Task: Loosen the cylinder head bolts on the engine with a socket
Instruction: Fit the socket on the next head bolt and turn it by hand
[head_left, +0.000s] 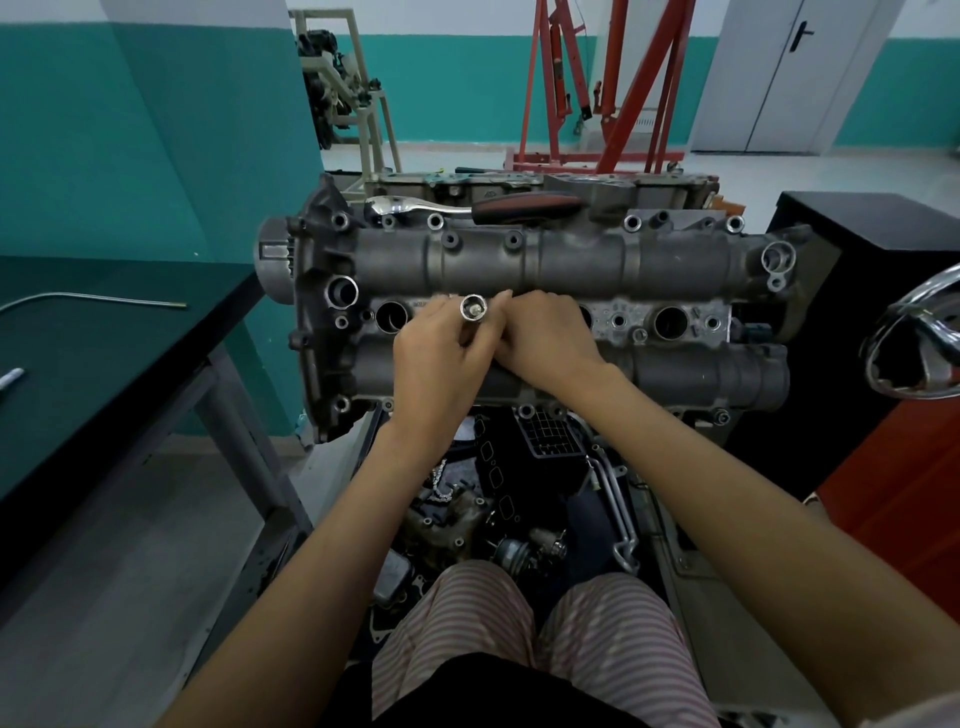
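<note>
Socket held by hand over the cylinder head, ratchet not yet attached.

Left hand (441, 353) pinching the socket (473, 307), open end up toward the camera; right hand (545, 338) beside it, fingertips curled at the socket's side, probably steadying, grip hidden. Both resting over the central valley of the cylinder head (571, 254), between spark plug wells. Ratchet (467, 207) lying along the far edge. Risk: dropping the socket into an open well, or seating it crooked and rounding a bolt.
</note>
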